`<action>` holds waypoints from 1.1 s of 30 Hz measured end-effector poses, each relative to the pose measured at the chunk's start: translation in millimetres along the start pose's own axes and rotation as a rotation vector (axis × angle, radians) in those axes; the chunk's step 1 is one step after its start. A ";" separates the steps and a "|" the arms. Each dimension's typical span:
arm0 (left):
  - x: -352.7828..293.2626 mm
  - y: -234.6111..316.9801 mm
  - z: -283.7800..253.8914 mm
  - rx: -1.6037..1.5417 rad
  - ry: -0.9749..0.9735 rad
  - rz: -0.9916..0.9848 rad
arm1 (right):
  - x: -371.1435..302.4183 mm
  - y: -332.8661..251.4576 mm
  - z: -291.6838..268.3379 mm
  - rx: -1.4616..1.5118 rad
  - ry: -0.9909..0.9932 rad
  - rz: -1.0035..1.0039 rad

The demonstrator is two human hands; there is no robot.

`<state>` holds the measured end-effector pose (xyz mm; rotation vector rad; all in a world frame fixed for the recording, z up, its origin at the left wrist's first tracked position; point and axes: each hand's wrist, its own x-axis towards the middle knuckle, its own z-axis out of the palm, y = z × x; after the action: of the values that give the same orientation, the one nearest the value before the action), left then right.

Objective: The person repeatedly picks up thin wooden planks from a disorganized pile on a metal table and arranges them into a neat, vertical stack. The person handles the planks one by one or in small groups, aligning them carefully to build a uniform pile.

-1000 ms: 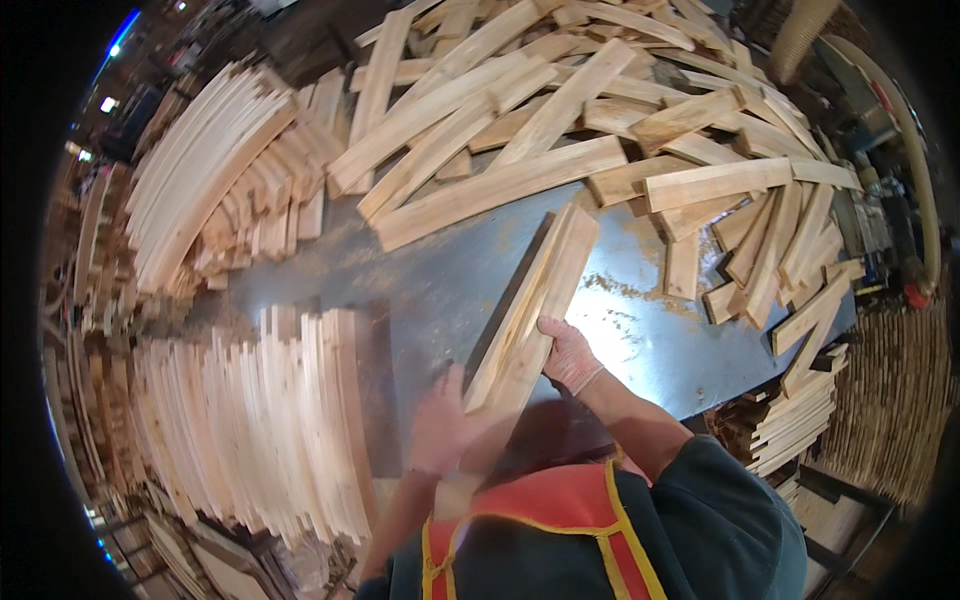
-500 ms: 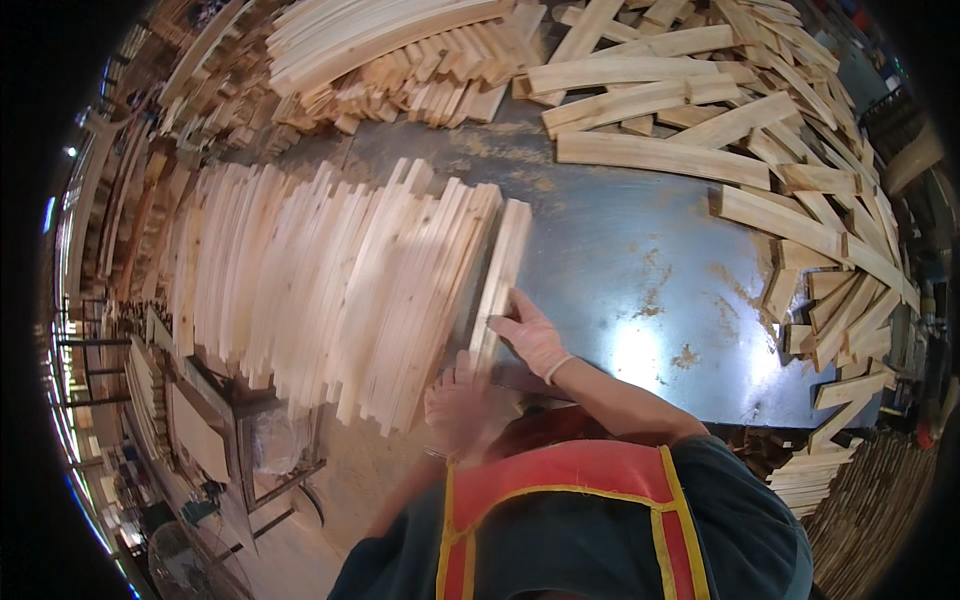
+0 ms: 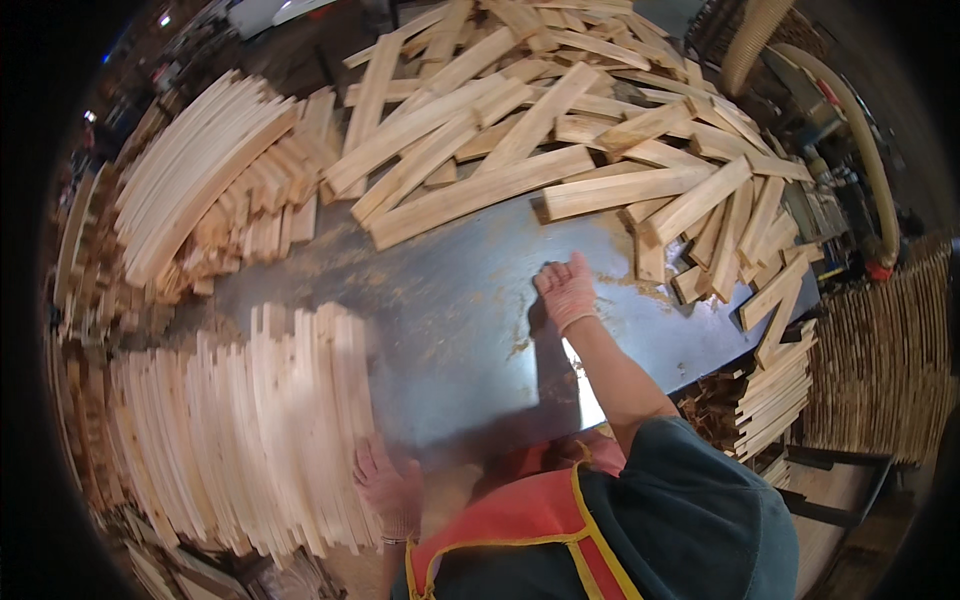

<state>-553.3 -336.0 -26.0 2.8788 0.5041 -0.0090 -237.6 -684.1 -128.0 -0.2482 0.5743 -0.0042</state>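
My left hand (image 3: 388, 490), in a thin pale glove, rests with fingers stretched against the right end of a row of light wooden strips (image 3: 270, 420). The strips stand side by side along the near left of a metal-topped table (image 3: 450, 370). My right hand (image 3: 568, 292), gloved too, reaches over the bare metal with its fingers apart and nothing in them. Just beyond it lies a loose heap of wooden boards (image 3: 610, 190), the closest one a short distance from my fingertips.
A neat stack of strips (image 3: 205, 170) sits at the far left. Stacked slats (image 3: 880, 350) stand to the right of the table, with more boards (image 3: 775, 395) by its right edge. A ribbed hose (image 3: 870, 130) curves down at the far right. Sawdust is scattered on the metal.
The strip that both hands held now stands against the row. My right hand has let go and moved right toward the heap. The view has turned to the right.
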 end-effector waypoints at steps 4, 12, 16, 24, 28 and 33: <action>23.7 59.9 16.0 -0.047 -0.090 0.190 | 28.6 -72.9 20.7 0.038 0.071 -0.069; 89.5 168.7 7.7 -0.094 -0.151 0.439 | 81.9 -65.0 12.3 -0.418 -0.005 -0.233; 109.6 179.1 29.1 -0.015 -0.066 0.501 | -45.4 -63.7 -1.1 -1.088 -0.202 -0.039; 124.6 182.1 74.5 0.026 -0.176 0.442 | -2.1 -244.4 -23.1 -2.111 0.825 -1.027; 121.5 172.4 53.6 -0.160 -0.387 0.318 | -19.0 -222.3 -8.2 -1.869 0.777 -0.785; 49.9 104.6 60.3 -1.199 -0.651 -0.088 | -147.1 -64.6 -14.3 -1.258 0.100 -0.484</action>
<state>-469.3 -428.2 -64.8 1.5514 0.3183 -0.4634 -364.7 -739.3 -45.5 -1.6134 0.5401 -0.1265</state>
